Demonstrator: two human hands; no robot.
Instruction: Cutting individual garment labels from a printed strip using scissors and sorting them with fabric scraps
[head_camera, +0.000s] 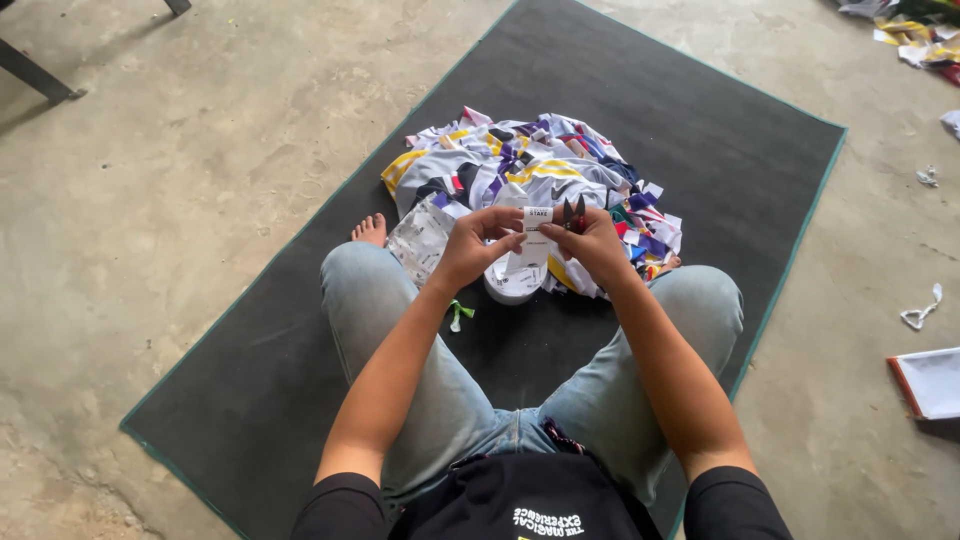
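Observation:
I sit cross-legged on a dark mat (690, 130). My left hand (470, 245) pinches the left side of a small white printed label strip (535, 222). My right hand (592, 243) holds the strip's right side together with small red-handled snips (573, 213), whose blades point up. Below my hands a white roll of tape or ribbon (513, 285) rests on the mat between my knees. Just beyond my hands lies a pile of colourful fabric scraps (530, 165) in white, yellow, purple and blue.
A clear plastic bag (420, 238) lies by my left foot (370, 230). Bare concrete floor surrounds the mat. More scraps (915, 35) sit at the far right, a white scrap (920, 310) and a flat white board with a red edge (930, 382) at right.

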